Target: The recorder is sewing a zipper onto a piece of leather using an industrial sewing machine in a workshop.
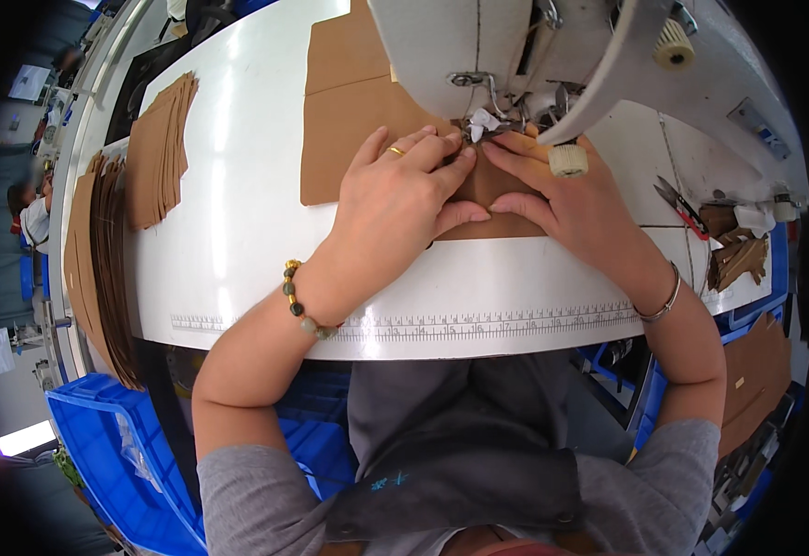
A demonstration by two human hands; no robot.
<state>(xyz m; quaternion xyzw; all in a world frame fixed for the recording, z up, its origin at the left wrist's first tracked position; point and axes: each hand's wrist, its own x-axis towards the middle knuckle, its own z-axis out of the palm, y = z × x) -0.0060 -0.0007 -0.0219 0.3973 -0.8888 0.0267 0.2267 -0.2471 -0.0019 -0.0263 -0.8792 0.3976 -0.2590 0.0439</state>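
Under the needle area of a white sewing machine (441, 46), a brown fabric piece (486, 181) lies on the white table. My left hand (400, 190) presses it from the left, fingers bent and tips close to the presser foot (484, 126). On the other side, my right hand (566, 190) holds the same fabric down, its forefinger near the foot and its thumb toward the left thumb. Both hands have their fingertips on the cloth. The stitching point itself is hidden by the fingers and a small white part. A larger brown panel (344, 93) extends beyond my left hand.
Stacked brown pieces (159, 153) lie at the left, and another bundle (99, 269) hangs over the table edge. Thread snips (682, 206) and brown scraps (738, 259) are at the right. A printed ruler (404, 327) runs along the front edge. A blue bin (112, 463) stands lower left.
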